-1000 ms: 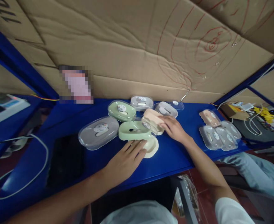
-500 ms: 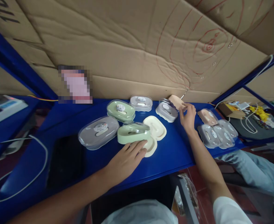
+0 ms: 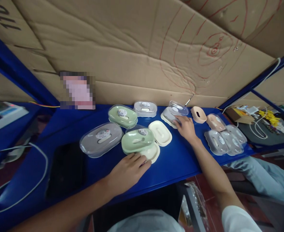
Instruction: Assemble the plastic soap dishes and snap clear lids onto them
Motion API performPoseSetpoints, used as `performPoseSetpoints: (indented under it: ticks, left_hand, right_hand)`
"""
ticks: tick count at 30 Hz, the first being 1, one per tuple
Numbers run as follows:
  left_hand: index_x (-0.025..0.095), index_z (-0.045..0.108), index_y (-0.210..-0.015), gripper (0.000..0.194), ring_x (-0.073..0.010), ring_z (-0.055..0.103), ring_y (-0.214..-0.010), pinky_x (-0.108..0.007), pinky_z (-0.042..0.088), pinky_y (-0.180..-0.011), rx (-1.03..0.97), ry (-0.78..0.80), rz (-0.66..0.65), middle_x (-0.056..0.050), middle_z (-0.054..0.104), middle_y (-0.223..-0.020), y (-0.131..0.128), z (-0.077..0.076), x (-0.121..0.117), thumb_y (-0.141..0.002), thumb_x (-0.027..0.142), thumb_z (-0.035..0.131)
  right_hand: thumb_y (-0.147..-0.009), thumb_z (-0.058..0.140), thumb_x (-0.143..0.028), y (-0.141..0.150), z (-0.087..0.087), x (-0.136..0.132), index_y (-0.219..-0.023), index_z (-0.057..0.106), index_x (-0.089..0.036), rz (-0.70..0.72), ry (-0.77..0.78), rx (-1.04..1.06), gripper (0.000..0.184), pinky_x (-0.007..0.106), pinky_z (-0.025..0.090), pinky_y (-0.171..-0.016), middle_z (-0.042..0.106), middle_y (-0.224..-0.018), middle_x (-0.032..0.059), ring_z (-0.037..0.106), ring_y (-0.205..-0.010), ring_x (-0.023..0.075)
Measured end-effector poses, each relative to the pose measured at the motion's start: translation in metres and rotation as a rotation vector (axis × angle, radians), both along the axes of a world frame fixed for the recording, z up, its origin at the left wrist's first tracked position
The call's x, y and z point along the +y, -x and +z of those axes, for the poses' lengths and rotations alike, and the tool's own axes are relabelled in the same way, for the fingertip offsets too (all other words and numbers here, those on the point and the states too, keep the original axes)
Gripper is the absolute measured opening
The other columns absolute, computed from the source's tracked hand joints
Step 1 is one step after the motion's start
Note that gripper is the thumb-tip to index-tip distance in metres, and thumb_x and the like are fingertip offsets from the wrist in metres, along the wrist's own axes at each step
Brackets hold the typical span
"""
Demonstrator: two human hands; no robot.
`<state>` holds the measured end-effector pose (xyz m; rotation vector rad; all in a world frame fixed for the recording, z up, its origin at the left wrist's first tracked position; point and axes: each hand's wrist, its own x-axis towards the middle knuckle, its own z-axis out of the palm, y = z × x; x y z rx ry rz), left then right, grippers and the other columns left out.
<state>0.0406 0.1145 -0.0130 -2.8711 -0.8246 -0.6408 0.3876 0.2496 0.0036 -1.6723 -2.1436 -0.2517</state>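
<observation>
My left hand (image 3: 128, 169) lies on the blue shelf (image 3: 175, 164) with its fingers bent, their tips touching the near edge of a green soap box (image 3: 137, 140) and the cream tray (image 3: 153, 153) under it. My right hand (image 3: 185, 127) reaches to a grey soap box (image 3: 169, 115) with a tilted clear lid (image 3: 178, 108), fingers on its near side. A cream tray (image 3: 160, 132) lies between the two hands. A peach box (image 3: 198, 114) stands just right of my right hand.
More boxes sit on the shelf: a large grey one (image 3: 101, 139), a green one (image 3: 122, 115), a small grey one (image 3: 145, 108), and a cluster at the right (image 3: 225, 137). Cardboard (image 3: 137, 48) backs the shelf. A white cable (image 3: 35, 174) loops at left. A person's leg (image 3: 260, 177) is at right.
My right hand set the peach box down at the back right, then came back left to the grey box. The green box has dropped flat from its tilt. My left hand curled slightly.
</observation>
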Motion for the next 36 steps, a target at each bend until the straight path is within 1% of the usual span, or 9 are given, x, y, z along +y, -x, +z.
performPoseSetpoints:
  ticks: [5,10,15,18,20,22,25,30,36]
  left_hand:
    - [0.019,0.067,-0.117,0.021,-0.02,0.065,-0.086,-0.036,0.046,-0.083,-0.074,-0.072,-0.019,-0.002,0.069,-0.094,0.0,0.007,0.001,-0.099,0.009,0.062]
    - [0.02,0.072,-0.114,0.017,-0.0227,0.068,-0.095,-0.04,0.047,-0.09,-0.144,-0.174,0.068,-0.005,0.075,-0.104,0.003,0.019,0.008,-0.1,0.016,0.064]
    - [0.022,0.072,-0.124,0.026,-0.0338,0.069,-0.116,-0.054,0.046,-0.105,-0.181,-0.228,0.454,-0.014,0.073,-0.133,0.023,0.04,0.035,-0.1,0.021,0.062]
    - [0.018,0.066,-0.136,0.036,-0.0418,0.064,-0.132,-0.063,0.045,-0.11,-0.155,-0.177,0.684,-0.022,0.064,-0.15,0.04,0.041,0.055,-0.102,0.027,0.059]
    - [0.016,0.065,-0.136,0.038,-0.0442,0.064,-0.134,-0.065,0.046,-0.109,-0.117,-0.156,0.776,-0.024,0.063,-0.15,0.048,0.037,0.066,-0.103,0.033,0.058]
    - [0.015,0.068,-0.131,0.036,-0.0419,0.07,-0.123,-0.061,0.052,-0.102,-0.073,-0.118,0.796,-0.023,0.07,-0.141,0.052,0.03,0.073,-0.104,0.035,0.057]
    - [0.015,0.07,-0.126,0.033,-0.0375,0.074,-0.112,-0.053,0.056,-0.094,-0.046,-0.076,0.763,-0.019,0.076,-0.131,0.052,0.023,0.076,-0.105,0.035,0.054]
    - [0.015,0.071,-0.127,0.033,-0.0386,0.074,-0.117,-0.054,0.055,-0.098,-0.072,-0.078,0.715,-0.018,0.075,-0.134,0.048,0.023,0.071,-0.106,0.033,0.053]
    - [0.015,0.071,-0.128,0.034,-0.0397,0.073,-0.119,-0.056,0.053,-0.103,-0.078,-0.071,0.695,-0.02,0.074,-0.135,0.045,0.02,0.07,-0.106,0.034,0.054]
  right_hand:
    - [-0.112,0.044,-0.041,-0.012,0.007,0.004,-0.135,0.07,-0.017,-0.088,-0.155,0.043,0.042,0.05,0.05,-0.102,0.079,-0.123,0.0158,0.07,-0.113,0.0345]
    - [-0.109,0.043,-0.024,0.0,0.013,-0.009,-0.125,0.075,-0.022,-0.109,-0.265,-0.082,0.035,0.051,0.046,-0.104,0.075,-0.128,0.0146,0.065,-0.116,0.0336]
    - [-0.108,0.043,-0.018,0.029,0.026,-0.011,-0.133,0.074,-0.025,0.254,-0.038,-0.121,0.04,0.05,0.048,-0.107,0.076,-0.132,0.0126,0.066,-0.123,0.0305]
    - [-0.11,0.046,-0.024,0.065,0.035,0.015,-0.151,0.062,-0.028,0.437,0.071,-0.08,0.045,0.052,0.043,-0.118,0.064,-0.156,0.0109,0.057,-0.145,0.0298]
    - [-0.106,0.059,-0.028,0.09,0.039,0.041,-0.161,0.053,-0.029,0.457,0.145,-0.046,0.055,0.059,0.035,-0.126,0.048,-0.171,0.0123,0.043,-0.159,0.0328]
    - [-0.098,0.073,-0.027,0.108,0.042,0.066,-0.163,0.051,-0.027,0.421,0.25,-0.004,0.068,0.064,0.03,-0.128,0.042,-0.174,0.0164,0.037,-0.163,0.0366]
    - [-0.091,0.083,-0.026,0.109,0.05,0.089,-0.155,0.061,-0.027,0.418,0.375,0.045,0.067,0.057,0.039,-0.126,0.057,-0.163,0.0165,0.052,-0.153,0.0352]
    - [-0.094,0.08,-0.049,0.069,0.071,0.091,-0.143,0.072,-0.028,0.404,0.53,0.163,0.054,0.048,0.055,-0.113,0.074,-0.143,0.009,0.071,-0.129,0.0319]
    - [-0.076,0.091,-0.055,0.049,0.076,0.092,-0.13,0.072,-0.026,0.442,0.686,0.222,0.064,0.043,0.059,-0.104,0.076,-0.129,0.0072,0.072,-0.119,0.0282]
